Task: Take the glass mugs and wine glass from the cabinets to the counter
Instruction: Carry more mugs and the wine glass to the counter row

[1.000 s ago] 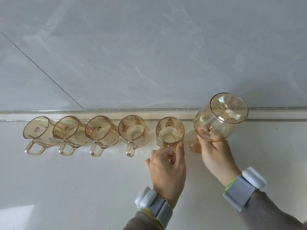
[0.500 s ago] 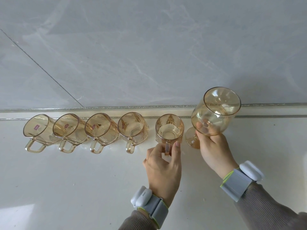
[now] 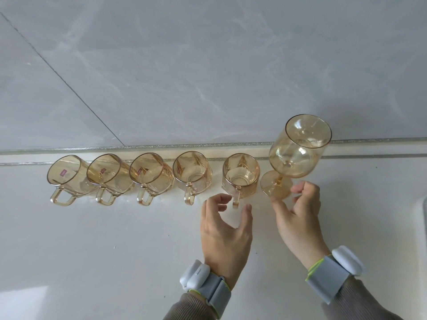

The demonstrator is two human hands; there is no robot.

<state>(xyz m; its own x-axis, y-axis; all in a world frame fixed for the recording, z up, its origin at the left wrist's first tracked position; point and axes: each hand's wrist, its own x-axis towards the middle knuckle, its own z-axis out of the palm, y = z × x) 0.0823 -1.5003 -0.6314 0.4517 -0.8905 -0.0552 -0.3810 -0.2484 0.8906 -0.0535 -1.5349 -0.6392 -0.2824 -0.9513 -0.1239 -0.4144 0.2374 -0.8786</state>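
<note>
Five amber glass mugs stand in a row on the white counter (image 3: pixel 92 250) in front of me, along the foot of the grey marbled wall (image 3: pixel 208 65), all upright with their handles turned toward me. From my left, the first mug (image 3: pixel 67 175), the second mug (image 3: pixel 107 175) and the third mug (image 3: pixel 150 174) sit close enough that they look to touch or nearly touch, and each shows a small pink sticker through the glass. The fourth mug (image 3: pixel 193 173) stands just beside the third, and the fifth mug (image 3: pixel 240 175) stands a little apart at the right end of the row. Just right of it the amber wine glass (image 3: pixel 298 153) stands on its foot on the counter, its bowl rising in front of the wall's lower edge. My left hand (image 3: pixel 225 229) is spread open with thumb and fingers curved, hovering just short of the fifth mug's handle, which sits in the gap between my thumb and forefinger without either touching it. My right hand (image 3: pixel 298 218) is open too, fingers loosely curled near the foot of the wine glass; my fingertips (image 3: pixel 300 188) are just beside the base, and I cannot tell whether they brush it, but they grip nothing. Each wrist carries a grey strap with a white device, above a brown ribbed sleeve (image 3: pixel 360 303)
</note>
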